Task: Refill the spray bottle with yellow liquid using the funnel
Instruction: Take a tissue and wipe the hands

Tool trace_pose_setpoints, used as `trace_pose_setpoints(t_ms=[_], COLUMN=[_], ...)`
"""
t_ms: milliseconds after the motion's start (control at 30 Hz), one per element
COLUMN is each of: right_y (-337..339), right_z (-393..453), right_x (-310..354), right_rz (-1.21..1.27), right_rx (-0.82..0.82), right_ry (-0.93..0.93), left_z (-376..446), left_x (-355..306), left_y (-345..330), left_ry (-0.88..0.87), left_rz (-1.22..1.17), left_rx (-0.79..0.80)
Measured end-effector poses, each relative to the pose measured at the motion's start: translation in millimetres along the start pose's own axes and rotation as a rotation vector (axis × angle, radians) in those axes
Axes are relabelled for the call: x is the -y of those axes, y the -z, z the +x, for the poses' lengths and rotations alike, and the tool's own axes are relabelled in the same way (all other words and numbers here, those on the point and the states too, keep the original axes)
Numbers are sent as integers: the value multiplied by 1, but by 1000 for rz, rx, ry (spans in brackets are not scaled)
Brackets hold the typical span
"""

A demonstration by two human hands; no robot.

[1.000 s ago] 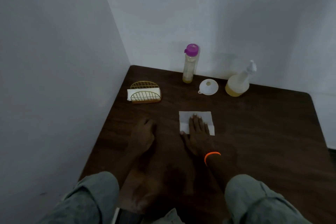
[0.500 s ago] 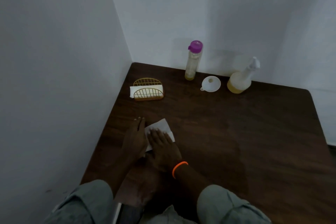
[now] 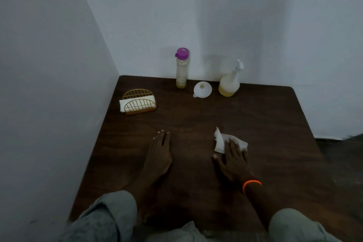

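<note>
Both hands lie flat on the dark wooden table [image 3: 255, 124], fingers straight. Left hand [image 3: 160, 153] rests bare on the wood, holding nothing. Right hand [image 3: 232, 160], with an orange band [image 3: 252, 183] at the wrist, presses its straight fingers on a crumpled white tissue [image 3: 222, 140], one corner of which lifts up to the left of the fingertips. Well beyond the right hand, near the wall, stands the spray bottle [image 3: 229, 82] with yellow liquid in its base; the white funnel [image 3: 202, 90] lies just left of it, then the purple-capped bottle [image 3: 181, 68]. Beyond the left hand sits a gold wire napkin holder [image 3: 139, 102] with napkins
</note>
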State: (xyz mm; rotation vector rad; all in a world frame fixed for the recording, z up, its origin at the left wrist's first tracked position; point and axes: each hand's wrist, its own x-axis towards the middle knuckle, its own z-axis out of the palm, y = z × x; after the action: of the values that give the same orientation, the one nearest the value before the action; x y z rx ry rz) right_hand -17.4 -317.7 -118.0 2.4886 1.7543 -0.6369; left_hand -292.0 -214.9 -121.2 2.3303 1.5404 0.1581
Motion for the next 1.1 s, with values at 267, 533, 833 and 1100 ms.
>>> trace_pose_setpoints(t_ms=[267, 533, 833, 1100], right_y=[-10, -54, -38, -29], right_z=[22, -31, -15, -31], right_x=[67, 185, 138, 19], right_rz=[-14, 24, 69, 112], right_rx=[-14, 144, 78, -70], right_ry=[192, 685, 510, 64], left_z=[-29, -64, -74, -69], left_x=[30, 66, 51, 12], left_y=[10, 21, 20, 7], left_ry=[60, 154, 203, 156], left_rz=[2, -29, -12, -36], left_rx=[-110, -106, -129, -90])
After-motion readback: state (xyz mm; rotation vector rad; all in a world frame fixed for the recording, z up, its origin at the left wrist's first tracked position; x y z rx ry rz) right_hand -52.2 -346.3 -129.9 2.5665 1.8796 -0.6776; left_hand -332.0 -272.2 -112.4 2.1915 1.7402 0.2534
